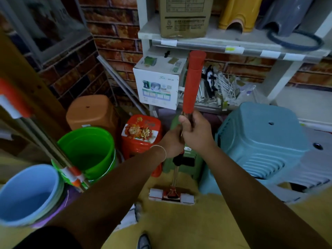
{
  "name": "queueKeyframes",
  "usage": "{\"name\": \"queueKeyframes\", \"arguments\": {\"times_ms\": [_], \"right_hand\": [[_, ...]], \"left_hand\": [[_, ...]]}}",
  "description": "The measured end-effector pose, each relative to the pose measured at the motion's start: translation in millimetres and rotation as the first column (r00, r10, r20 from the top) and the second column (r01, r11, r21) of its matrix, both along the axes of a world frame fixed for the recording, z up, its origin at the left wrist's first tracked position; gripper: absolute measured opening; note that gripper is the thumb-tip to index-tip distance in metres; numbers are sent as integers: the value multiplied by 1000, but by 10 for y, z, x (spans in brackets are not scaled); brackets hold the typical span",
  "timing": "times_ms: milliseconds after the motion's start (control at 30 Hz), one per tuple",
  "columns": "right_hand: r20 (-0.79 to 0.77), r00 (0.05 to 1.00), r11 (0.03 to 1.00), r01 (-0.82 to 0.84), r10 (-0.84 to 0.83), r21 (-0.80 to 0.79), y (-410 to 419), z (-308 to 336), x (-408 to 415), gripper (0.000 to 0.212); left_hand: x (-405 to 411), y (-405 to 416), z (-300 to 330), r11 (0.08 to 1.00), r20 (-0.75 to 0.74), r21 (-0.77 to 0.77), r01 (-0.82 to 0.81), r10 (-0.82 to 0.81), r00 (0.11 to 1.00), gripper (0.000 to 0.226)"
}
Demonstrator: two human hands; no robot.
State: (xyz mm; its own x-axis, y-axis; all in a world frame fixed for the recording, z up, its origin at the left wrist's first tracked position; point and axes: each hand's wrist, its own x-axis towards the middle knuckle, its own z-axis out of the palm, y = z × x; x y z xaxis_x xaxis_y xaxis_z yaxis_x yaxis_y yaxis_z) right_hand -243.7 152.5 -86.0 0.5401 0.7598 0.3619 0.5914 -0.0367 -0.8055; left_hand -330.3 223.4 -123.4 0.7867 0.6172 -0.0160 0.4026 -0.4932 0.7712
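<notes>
mop: you hold the mop upright, straight ahead of you, with its red grip at the top, close under the shelf edge.
long axis: near vertical, with the top leaning slightly away from you. the mop head sits low over the yellow floor, and you cannot tell whether it touches.
left hand: your left hand curls round the shaft and is the lower of the two.
right hand: your right hand wraps the shaft just under the red grip, touching the left hand.
nearer hand: the right is nearer the grip, the left nearer the mop head.
clearance: the green bucket and red stool stand to the left of the shaft, and the blue stool to the right.
judgement: the next move likely runs along that axis, so keep the shaft between the stools.
</notes>
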Motion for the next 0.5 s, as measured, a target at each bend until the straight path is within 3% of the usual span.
{"name": "queueKeyframes", "arguments": {"times_ms": [233, 367, 500], "right_hand": [[-36, 995, 995, -96, 98, 37, -702, 10, -112, 12], [-71, 977, 978, -193, 199, 78, -884, 146, -335, 9], [-36, 965, 961, -257, 261, 104, -883, 480, -557, 24]], "left_hand": [[-82, -783, -60, 995, 36, 0, -102, 102, 994, 24], [-342, -1087, 240, 985, 171, -75, -155, 165, 971, 9], [-638, -1185, 582, 980, 144, -18, -197, 198, 970, 13]]}}
